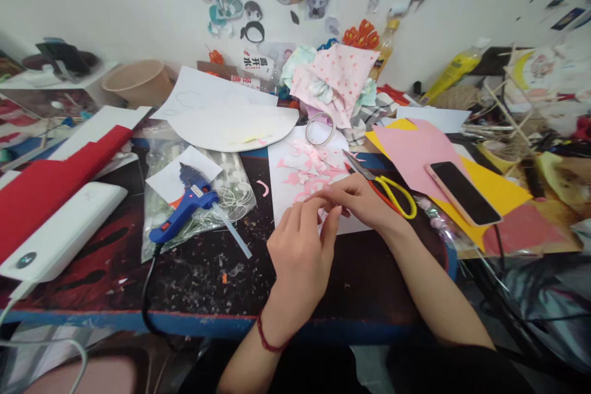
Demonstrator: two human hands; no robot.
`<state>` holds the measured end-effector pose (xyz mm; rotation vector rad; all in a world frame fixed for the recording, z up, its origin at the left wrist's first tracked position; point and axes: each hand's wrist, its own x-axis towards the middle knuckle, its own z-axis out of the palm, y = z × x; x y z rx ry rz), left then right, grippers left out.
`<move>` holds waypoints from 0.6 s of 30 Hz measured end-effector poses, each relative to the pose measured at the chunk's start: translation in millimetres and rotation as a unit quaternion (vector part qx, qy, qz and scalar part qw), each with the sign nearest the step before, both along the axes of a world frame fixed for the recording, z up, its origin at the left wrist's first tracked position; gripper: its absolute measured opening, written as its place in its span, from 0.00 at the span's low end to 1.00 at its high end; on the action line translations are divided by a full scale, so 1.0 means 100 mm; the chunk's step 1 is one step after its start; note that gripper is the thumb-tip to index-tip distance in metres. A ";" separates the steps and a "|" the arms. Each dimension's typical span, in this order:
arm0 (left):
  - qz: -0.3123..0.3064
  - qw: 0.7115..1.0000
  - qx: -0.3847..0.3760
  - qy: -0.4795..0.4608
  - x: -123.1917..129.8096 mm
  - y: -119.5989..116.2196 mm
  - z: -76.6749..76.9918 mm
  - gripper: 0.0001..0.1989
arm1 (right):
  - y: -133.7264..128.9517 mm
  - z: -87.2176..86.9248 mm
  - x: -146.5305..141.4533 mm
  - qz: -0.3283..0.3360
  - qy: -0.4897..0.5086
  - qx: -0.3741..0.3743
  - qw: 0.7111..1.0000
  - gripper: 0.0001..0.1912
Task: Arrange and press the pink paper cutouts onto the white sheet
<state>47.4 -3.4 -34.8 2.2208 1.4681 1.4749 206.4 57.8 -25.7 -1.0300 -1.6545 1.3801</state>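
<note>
On the dark table (194,286), pink paper pieces (305,163) are heaped on a white sheet (280,197), directly in front of the two hands. The left hand (300,246), with a red cord bracelet (265,335) worn at its wrist, and the right hand (362,202) are held together over the near part of the sheet. The fingers (308,215) of the left hand are bent and bunched, with the thumb set apart from them; those of the right are curled inward to meet them. Whether a scrap is pinched between the fingertips cannot be told, since the view is blocked by the hands.

Scissors (379,180) with yellow and orange handles are laid just beside the right hand, blades pointed away over the sheet's edge. A roll of tape (320,143) is placed at the sheet's far end. To the left, a blue glue gun (187,206) is rested on a clear bag (237,191) and a white card (161,178). To the right, a phone (464,192) is laid across pink paper (406,151) and yellow paper (498,188).
</note>
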 end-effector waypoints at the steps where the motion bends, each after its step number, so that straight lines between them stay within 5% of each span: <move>1: 0.010 1.000 -0.001 0.014 0.03 0.01 -0.01 0.05 | 0.00 0.00 0.00 0.005 -0.002 0.001 1.000 0.28; 7: 0.025 1.000 0.019 0.005 0.13 0.05 -0.06 0.06 | -0.02 -0.02 -0.01 0.019 -0.001 0.003 1.000 0.29; 14: -0.060 0.989 -0.067 -0.114 0.03 -0.07 -0.02 0.07 | -0.03 -0.01 0.01 0.033 0.015 -0.011 0.999 0.27; 18: -0.167 0.969 -0.163 -0.082 -0.05 -0.34 -0.07 0.11 | -0.03 0.01 0.00 0.015 0.037 -0.028 0.999 0.28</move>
